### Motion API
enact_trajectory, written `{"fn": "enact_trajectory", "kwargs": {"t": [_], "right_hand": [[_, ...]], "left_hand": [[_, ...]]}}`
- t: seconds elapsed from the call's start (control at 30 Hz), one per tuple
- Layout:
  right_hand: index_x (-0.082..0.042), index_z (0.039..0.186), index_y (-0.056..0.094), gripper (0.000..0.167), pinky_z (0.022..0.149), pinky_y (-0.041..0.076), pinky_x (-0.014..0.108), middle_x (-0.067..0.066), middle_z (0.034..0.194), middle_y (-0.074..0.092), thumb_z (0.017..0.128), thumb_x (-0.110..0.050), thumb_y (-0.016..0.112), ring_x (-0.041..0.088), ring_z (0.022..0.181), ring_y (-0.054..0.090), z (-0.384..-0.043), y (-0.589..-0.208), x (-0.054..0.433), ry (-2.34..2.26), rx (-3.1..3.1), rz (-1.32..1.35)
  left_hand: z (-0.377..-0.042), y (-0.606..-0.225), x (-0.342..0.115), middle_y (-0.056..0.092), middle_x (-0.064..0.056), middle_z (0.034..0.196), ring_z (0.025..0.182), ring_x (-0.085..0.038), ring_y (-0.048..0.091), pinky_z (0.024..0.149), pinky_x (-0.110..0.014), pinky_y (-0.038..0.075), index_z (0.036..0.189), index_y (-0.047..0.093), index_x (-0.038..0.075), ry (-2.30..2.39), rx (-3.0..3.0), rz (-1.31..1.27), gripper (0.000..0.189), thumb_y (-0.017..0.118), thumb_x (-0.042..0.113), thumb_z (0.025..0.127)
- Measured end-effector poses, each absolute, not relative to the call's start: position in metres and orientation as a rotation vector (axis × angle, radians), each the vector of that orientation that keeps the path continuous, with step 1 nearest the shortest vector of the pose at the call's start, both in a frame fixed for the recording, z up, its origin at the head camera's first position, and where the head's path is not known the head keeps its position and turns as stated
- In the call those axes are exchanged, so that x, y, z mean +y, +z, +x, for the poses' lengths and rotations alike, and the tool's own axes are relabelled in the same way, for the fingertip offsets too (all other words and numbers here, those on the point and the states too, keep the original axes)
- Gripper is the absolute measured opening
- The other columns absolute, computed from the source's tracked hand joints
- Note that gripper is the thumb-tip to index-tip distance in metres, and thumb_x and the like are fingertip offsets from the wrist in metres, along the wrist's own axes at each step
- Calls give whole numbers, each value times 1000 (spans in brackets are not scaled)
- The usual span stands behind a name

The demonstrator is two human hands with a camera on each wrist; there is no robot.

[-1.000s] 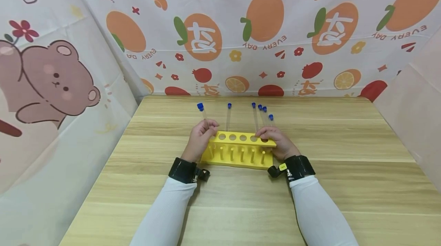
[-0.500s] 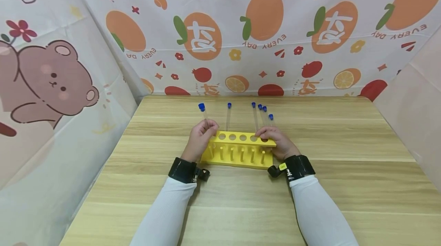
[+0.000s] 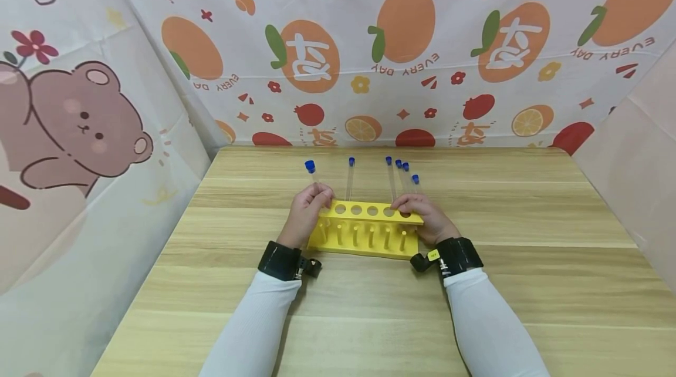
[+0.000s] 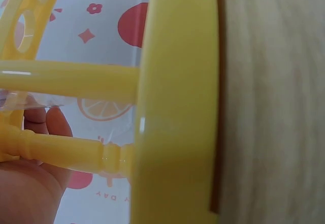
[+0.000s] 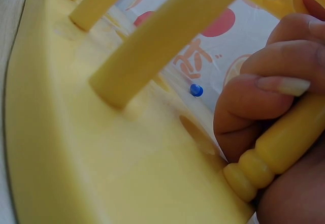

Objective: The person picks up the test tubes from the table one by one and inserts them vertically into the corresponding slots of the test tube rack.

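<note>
A yellow test tube rack (image 3: 364,248) stands on the wooden table, with a row of holes on top and pegs on its base. At its left end, my left hand (image 3: 307,212) pinches a clear test tube with a blue cap (image 3: 310,166). The tube leans slightly; in the left wrist view its clear wall (image 4: 45,100) shows near the fingers, behind the rack's yellow posts. My right hand (image 3: 426,217) holds the rack's right end, its fingers curled round the turned end post (image 5: 292,137) in the right wrist view.
Behind the rack lie several more blue-capped test tubes: one test tube (image 3: 350,180) at centre, the others grouped near the right hand, including a test tube (image 3: 391,179). A fruit-print cloth (image 3: 359,101) hangs along the table's back edge.
The blue-capped tube in my left hand has shifted slightly down and to the right, tilting a little more upright. My right hand and the rack have stayed put.
</note>
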State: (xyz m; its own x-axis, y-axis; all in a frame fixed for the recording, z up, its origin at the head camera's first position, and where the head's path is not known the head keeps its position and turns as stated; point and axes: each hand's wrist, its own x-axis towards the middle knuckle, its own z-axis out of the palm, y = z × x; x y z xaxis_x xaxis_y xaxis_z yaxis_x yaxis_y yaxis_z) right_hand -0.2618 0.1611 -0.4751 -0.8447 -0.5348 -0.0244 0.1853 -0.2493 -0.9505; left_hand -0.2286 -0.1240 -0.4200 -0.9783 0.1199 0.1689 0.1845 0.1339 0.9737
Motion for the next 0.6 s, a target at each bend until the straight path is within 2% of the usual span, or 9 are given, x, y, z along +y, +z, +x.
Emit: {"fn": "enact_trajectory", "kwargs": {"t": [0.3,0.6], "right_hand": [[-19,85,74,31,58,48,20,-5,91,65,92,-4,47,7,71,55,-263,-476,161,-2139,1527,-421],[-19,84,74,31,58,48,20,-6,91,65,91,-4,47,7,72,54,-263,-477,161,-2136,1535,-430]], "left_hand": [[-244,-444,-129,58,-19,94,86,-13,53,82,-24,43,100,60,-12,-2034,-2317,-306,22,50,7,99],[-244,-446,-128,60,-7,91,85,-14,55,78,-23,46,96,61,-6,-2014,-2279,-316,15,51,5,95]]}}
